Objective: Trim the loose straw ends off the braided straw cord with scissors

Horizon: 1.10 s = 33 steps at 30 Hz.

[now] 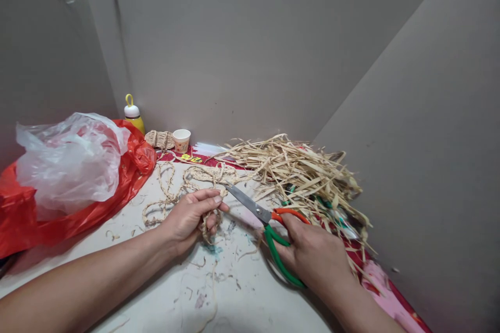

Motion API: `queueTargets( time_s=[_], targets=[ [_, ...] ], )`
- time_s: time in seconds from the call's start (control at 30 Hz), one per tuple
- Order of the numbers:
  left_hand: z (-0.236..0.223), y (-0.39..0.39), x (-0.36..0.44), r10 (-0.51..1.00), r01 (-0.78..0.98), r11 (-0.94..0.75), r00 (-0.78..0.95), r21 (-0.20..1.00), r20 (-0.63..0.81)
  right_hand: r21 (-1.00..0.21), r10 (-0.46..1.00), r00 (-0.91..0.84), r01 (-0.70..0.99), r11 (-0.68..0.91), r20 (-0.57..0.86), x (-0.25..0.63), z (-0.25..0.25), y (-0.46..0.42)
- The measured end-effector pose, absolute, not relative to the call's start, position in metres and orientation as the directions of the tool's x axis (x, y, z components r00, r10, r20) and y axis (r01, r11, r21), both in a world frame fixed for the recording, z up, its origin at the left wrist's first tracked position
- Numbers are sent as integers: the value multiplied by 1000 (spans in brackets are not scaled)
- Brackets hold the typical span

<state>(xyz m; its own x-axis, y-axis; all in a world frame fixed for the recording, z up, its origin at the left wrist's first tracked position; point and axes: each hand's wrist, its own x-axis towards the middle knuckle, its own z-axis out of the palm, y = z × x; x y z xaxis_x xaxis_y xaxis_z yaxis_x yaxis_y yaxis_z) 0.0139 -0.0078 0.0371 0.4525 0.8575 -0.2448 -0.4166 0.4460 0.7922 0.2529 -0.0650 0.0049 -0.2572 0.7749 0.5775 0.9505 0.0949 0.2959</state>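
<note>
Pinched between the thumb and fingers of my left hand (195, 213) is a braided straw cord (167, 195), whose loops spread over the table behind the hand. My right hand (318, 247) grips a pair of scissors (253, 208) by its orange and green handles. The blades point up and left, with their tips close to the cord end at my left fingertips. From this angle I cannot tell whether the blades touch the cord.
A heap of dry straw strips (297, 166) lies at the back right. On the left sits a red plastic bag (136, 161) with a clear bag (74, 161) on it. A yellow bottle (135, 114), a coiled cord bundle (159, 139) and a paper cup (182, 141) stand along the grey wall (234, 52).
</note>
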Motion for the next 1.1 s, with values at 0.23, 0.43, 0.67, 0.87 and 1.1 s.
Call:
queueTargets(
  time_s=[0.23,0.43,0.67,0.87,1.1],
  targets=[
    [34,-7,13,852,-436,458,463,775,-243,266,790,-249,957,113,560,257,3,-65],
    [40,-8,10,844,-455,459,491,763,-214,163,793,-194,979,121,578,258,-1,-64],
    [44,-7,10,861,-441,424,468,791,-201,-2,832,-170,979,202,528,258,9,-64],
    [41,-4,10,899,-436,355,403,827,-173,33,895,-231,971,237,381,257,12,-64],
    [39,-3,10,938,-379,257,319,889,-135,126,901,-236,971,204,364,256,12,-64]
  ],
)
